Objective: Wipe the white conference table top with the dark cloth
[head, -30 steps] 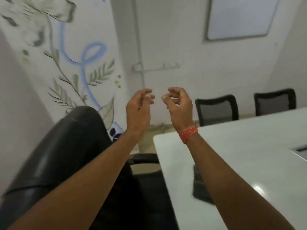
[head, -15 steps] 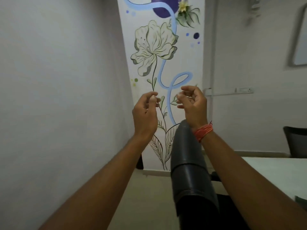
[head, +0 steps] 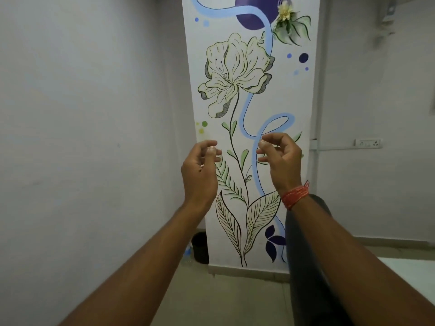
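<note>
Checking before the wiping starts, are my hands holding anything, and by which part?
Nothing: the left hand and right hand are raised, fingers loosely curled, both empty.

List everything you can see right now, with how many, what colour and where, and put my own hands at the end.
Flower mural: one, pale green flower with blue ribbon and purple shapes, on the white wall panel straight ahead.
Chair back: one, black, lower right, partly behind the right forearm.
Waste bin: one, dark, on the floor at the panel's left foot.
Socket strip: one, white, on the right wall.
Table corner: one, white, far right edge.
Cloth: none in view.
Thread wristband: one, orange-red, on the right wrist.
Left hand: raised before the mural, fingers curled, holding nothing.
Right hand: raised beside it, apart from it, fingers curled, holding nothing.
</note>
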### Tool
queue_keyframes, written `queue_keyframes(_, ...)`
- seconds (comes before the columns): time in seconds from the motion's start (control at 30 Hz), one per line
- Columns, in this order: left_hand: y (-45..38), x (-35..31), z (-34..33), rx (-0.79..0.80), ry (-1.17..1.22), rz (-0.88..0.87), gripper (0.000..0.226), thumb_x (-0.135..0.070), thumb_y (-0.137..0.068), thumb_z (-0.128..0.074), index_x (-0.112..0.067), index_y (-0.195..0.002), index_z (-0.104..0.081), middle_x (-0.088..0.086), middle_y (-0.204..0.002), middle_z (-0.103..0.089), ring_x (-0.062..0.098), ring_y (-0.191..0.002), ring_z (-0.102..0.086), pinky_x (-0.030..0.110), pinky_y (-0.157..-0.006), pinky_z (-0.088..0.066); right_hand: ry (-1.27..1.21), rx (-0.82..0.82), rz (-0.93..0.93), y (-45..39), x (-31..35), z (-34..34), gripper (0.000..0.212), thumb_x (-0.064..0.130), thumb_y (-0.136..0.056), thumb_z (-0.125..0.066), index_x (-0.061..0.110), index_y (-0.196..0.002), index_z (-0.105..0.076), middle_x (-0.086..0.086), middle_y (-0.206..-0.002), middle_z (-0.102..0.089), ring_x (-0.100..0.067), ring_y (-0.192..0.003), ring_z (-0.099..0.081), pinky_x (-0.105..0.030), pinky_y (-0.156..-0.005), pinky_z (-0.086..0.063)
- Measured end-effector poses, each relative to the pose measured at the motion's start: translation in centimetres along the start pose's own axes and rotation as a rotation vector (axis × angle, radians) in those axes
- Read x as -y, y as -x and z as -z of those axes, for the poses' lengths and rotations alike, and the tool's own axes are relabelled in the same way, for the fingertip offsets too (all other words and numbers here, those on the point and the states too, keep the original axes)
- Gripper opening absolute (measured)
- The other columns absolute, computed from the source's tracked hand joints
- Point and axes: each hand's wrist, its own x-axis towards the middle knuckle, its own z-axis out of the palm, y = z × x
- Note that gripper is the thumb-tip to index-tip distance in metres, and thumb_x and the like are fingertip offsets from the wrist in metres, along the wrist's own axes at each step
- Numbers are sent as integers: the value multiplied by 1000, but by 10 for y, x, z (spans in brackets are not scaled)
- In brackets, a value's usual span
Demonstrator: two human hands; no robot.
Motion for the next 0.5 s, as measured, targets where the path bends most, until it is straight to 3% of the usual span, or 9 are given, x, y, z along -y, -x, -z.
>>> queue_keyframes(0.27,-129,130,-69,65,-14,61,17,-20,-102,-50,-26,-107,-65,-4,-94,-71,14,-88,-69,42,-85,-59,-40,-87,-33,-123,-136,-46,23,24,-83,-66,4,-95,-66,-4,-85,-68,-18,-74,-68,-30,-63,-58)
queue_keyframes(0.4,-168,195,-113,103,29,110,17,-19,-101,-51,-21,-108,-66,-1,-95,-71,16,-88,-69,41,-84,-59,-7,-124,-85,-163,-203,-50,14,15,-88,-67,2,-93,-66,-4,-81,-66,-16,-71,-66,-31,-64,-57)
queue_keyframes(0.5,-194,249,-147,131,67,149,17,-19,-100,-52,-19,-108,-67,0,-94,-72,15,-85,-70,42,-83,-59,-4,-161,-131,-183,-258,-45,14,19,-85,-66,4,-87,-67,-9,-79,-67,-20,-71,-65,-33,-63,-57)
